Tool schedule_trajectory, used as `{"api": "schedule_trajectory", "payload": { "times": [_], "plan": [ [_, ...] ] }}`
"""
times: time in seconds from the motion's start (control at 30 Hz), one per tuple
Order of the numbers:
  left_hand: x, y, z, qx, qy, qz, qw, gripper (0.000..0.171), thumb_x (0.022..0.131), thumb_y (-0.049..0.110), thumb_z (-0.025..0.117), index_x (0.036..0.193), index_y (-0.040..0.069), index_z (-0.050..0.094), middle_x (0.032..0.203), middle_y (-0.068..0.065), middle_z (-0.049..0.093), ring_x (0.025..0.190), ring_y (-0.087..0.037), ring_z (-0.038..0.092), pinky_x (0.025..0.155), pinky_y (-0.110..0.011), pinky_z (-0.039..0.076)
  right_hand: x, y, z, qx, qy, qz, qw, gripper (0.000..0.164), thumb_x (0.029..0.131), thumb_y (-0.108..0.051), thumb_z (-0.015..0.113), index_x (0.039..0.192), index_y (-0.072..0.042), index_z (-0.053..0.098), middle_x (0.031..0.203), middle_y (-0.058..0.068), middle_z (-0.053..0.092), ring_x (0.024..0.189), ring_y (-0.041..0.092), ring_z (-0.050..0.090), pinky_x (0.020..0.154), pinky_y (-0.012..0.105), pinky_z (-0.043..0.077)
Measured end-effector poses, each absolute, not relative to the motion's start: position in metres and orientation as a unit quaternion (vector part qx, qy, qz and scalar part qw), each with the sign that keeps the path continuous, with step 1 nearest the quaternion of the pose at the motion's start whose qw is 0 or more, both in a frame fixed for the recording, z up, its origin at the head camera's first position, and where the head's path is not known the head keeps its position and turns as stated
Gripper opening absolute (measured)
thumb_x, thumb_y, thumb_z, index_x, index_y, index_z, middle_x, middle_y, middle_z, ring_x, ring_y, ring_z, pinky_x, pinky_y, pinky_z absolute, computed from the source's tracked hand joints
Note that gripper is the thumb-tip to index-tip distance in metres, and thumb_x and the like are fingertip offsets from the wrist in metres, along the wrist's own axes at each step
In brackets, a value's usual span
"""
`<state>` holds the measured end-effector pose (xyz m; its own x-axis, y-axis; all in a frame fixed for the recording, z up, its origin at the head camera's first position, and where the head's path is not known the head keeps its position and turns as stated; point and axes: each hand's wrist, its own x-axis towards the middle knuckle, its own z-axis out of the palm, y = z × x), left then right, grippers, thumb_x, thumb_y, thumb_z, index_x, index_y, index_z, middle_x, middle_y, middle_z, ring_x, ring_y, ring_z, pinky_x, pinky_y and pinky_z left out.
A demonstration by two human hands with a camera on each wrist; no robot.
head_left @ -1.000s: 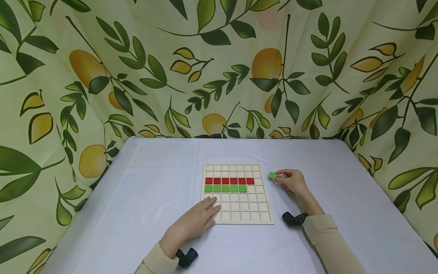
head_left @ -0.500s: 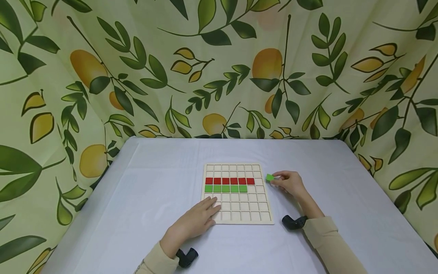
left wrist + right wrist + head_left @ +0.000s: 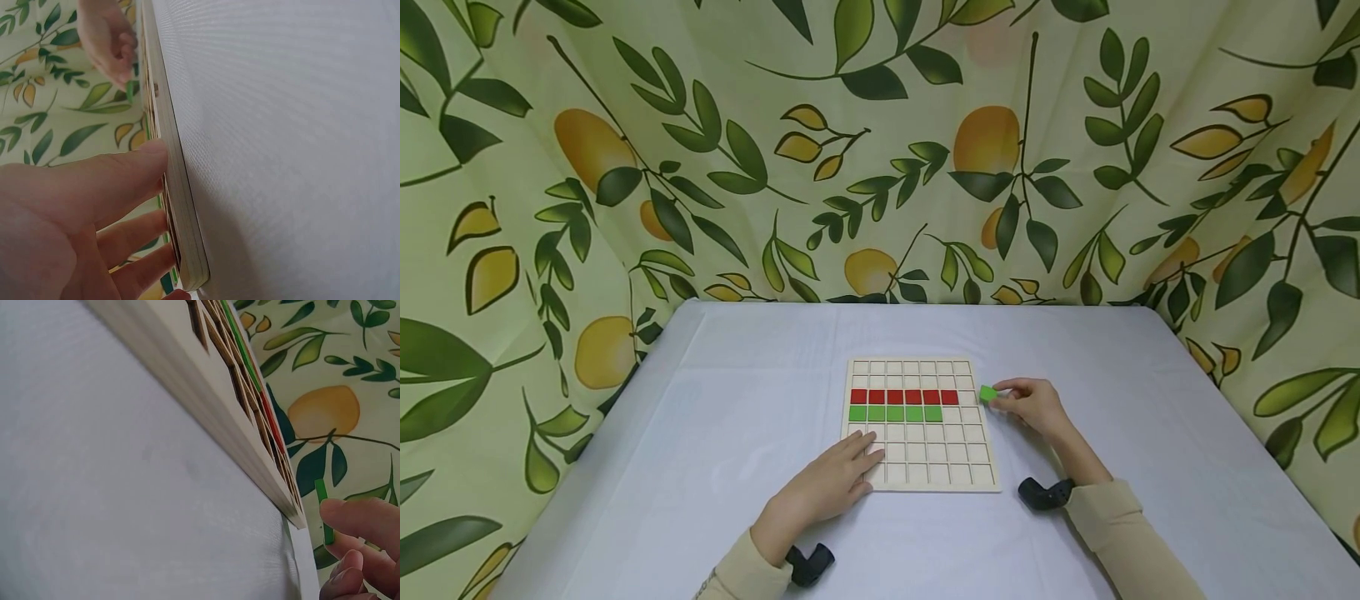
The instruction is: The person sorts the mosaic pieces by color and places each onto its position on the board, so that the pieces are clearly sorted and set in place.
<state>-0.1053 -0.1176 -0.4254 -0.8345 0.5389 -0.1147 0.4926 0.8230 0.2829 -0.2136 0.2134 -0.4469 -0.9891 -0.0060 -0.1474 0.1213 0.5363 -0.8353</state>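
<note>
A wooden grid board [image 3: 938, 454] lies flat on the table. A row of red square tiles [image 3: 894, 397] runs across it, with a shorter row of green tiles [image 3: 895, 413] directly in front. My left hand [image 3: 820, 483] rests on the board's near left corner, fingers extended over the cells. The left wrist view shows that thumb [image 3: 137, 165] against the board's edge. Just off the board's right edge, my right hand [image 3: 1033, 404] pinches one green square tile [image 3: 988, 394] between thumb and fingers. In the right wrist view the tile [image 3: 320, 487] appears edge-on, apart from the board.
A white cloth [image 3: 760, 375] covers the table. Behind and at both sides hangs a curtain [image 3: 880, 167] printed with leaves and fruit. Black wrist cameras sit below the left hand [image 3: 809, 565] and right hand [image 3: 1045, 493].
My right hand has moved slightly left and nearer to me with the green tile, closer to the board's right edge. The left hand and the placed tiles have stayed put.
</note>
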Motion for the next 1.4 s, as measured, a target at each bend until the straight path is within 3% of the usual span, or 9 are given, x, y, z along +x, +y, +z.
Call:
{"api": "schedule_trajectory", "payload": {
  "times": [1.4],
  "plan": [
    [-0.104, -0.118, -0.425, 0.269, 0.950, 0.125, 0.097, 0.047, 0.094, 0.024, 0.060, 0.139, 0.012, 0.052, 0.154, -0.011, 0.041, 0.144, -0.031, 0.038, 0.117, -0.047, 0.039, -0.203, 0.194, -0.442, -0.022, 0.872, -0.482, 0.085, 0.034, 0.081, -0.011, 0.074, 0.111, 0.004, 0.068, 0.064, -0.005, 0.048, 0.051, 0.007, 0.038, 0.044, 0.020, 0.031]
  ]
}}
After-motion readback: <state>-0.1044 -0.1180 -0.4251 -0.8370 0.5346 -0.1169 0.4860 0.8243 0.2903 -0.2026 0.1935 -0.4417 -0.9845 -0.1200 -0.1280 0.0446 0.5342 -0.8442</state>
